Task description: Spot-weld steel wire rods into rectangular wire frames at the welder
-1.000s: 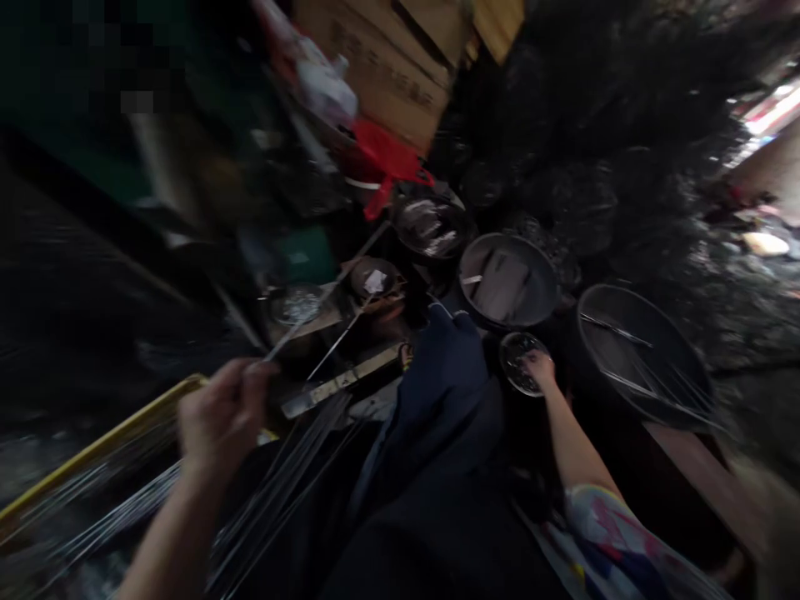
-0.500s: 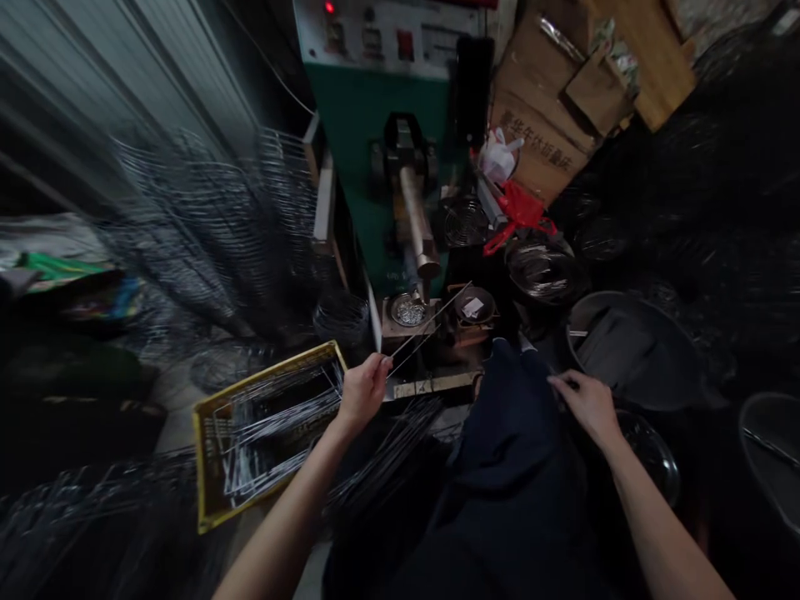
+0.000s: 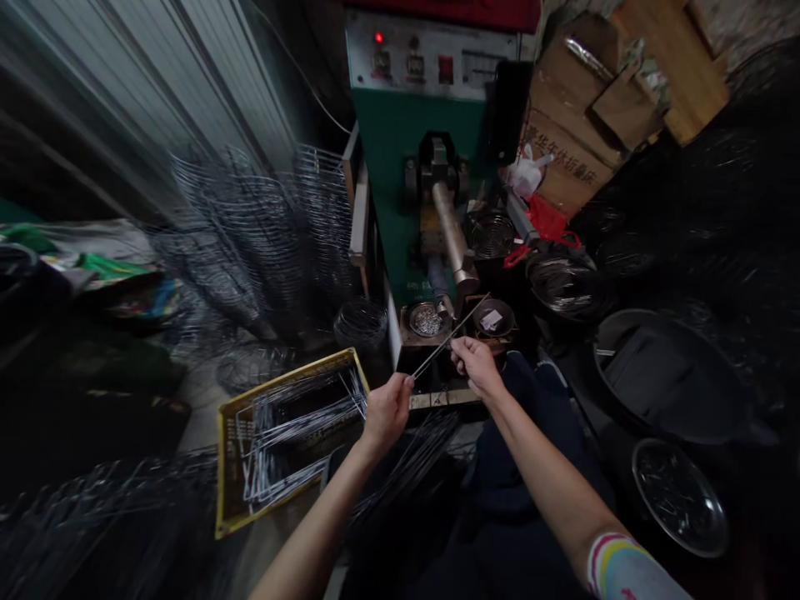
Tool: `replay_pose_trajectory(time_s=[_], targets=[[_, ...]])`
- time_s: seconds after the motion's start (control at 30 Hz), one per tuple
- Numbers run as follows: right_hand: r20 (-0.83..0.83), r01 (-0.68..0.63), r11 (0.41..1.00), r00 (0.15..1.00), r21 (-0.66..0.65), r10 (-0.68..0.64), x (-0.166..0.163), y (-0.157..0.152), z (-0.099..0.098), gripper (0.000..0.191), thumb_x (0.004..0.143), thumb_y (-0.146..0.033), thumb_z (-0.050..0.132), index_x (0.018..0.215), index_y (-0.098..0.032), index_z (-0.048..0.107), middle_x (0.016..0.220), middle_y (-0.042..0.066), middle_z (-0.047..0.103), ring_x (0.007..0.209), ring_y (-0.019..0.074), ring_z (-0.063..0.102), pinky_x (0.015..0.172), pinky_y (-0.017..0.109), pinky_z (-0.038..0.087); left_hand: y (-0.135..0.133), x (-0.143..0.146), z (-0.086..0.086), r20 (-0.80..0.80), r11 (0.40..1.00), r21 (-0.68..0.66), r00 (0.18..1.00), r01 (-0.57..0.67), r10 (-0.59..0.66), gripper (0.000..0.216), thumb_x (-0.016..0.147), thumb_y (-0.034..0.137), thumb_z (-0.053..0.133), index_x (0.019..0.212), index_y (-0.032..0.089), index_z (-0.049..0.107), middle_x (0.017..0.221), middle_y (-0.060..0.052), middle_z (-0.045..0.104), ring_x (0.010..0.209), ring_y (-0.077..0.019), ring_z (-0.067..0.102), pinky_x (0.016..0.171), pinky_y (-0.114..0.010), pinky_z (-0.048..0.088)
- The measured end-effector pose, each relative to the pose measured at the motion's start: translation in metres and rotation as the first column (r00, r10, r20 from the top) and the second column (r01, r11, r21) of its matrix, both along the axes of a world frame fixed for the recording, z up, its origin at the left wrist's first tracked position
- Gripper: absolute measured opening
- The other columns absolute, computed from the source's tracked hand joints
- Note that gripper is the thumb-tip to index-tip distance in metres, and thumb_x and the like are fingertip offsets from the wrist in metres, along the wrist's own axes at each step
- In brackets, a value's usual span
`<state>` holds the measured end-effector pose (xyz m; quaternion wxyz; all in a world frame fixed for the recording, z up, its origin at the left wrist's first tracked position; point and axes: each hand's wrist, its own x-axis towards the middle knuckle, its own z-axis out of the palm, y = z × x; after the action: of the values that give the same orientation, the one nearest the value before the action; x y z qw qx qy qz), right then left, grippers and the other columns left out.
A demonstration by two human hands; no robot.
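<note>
A thin metal rod (image 3: pixel 432 356) is held slantwise in front of the green machine (image 3: pixel 387 133), its near end clasped in the fingers of the left hand (image 3: pixel 386 408). The fingers of the right hand (image 3: pixel 476 367) are brought together at the rod's middle; whether it is gripped by them, or some small piece instead, cannot be told. Just beyond the hands, a dish (image 3: pixel 412 322) is filled with small metal pieces (image 3: pixel 428 321). Bent wires (image 3: pixel 306 425) are gathered in a yellow crate (image 3: pixel 220 467), placed beside the left hand
</note>
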<state>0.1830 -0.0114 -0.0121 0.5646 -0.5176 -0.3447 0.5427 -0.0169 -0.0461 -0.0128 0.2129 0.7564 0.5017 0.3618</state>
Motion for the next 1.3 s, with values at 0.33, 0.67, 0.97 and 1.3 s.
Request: replay_pose_trajectory(time_s=[0.33,0.67,0.97,1.3], targets=[[-0.016,0.055,0.998,0.998,0.034,-0.054,0.006,0.007,0.007,0.036,0.066,-0.049,0.075,0.067,-0.017,0.059,0.051,-0.005,0.050,0.039,0.0038,0.034,0.037,0.016,0.022,0.008,0.007,0.002,0.056,1.000,-0.008,0.998,0.012,-0.011,0.027,0.096,0.031,0.040,0.078,0.019,0.056,0.063,-0.001,0.061,0.054,-0.0126,0.057,0.055,-0.022,0.039],[-0.030,0.067,0.996,0.997,0.066,-0.065,0.007,0.013,0.012,0.037,0.065,-0.049,0.076,0.064,-0.017,0.058,0.050,-0.005,0.048,0.039,0.0033,0.033,0.036,0.016,0.022,0.010,0.010,0.007,0.067,1.000,0.019,0.998,-0.005,0.004,0.025,0.096,0.031,0.041,0.078,0.019,0.055,0.058,0.001,0.056,0.049,-0.0111,0.051,0.053,-0.022,0.036],[-0.039,0.071,0.994,0.997,0.079,-0.069,0.010,0.021,0.011,0.037,0.065,-0.047,0.076,0.063,-0.017,0.055,0.050,-0.005,0.051,0.038,0.0036,0.035,0.036,0.016,0.023,0.018,0.012,0.006,0.072,1.000,0.023,0.997,-0.003,0.001,0.026,0.096,0.031,0.041,0.081,0.018,0.057,0.059,0.001,0.056,0.050,-0.0112,0.051,0.054,-0.022,0.036],[-0.054,0.057,0.997,0.997,0.050,-0.055,0.011,0.024,0.015,0.035,0.065,-0.045,0.076,0.061,-0.018,0.054,0.049,-0.005,0.049,0.038,0.0038,0.034,0.036,0.017,0.023,0.020,0.011,0.006,0.072,1.000,-0.030,0.997,-0.005,0.007,0.030,0.096,0.035,0.040,0.076,0.019,0.055,0.059,0.001,0.055,0.051,-0.0109,0.051,0.054,-0.021,0.037]])
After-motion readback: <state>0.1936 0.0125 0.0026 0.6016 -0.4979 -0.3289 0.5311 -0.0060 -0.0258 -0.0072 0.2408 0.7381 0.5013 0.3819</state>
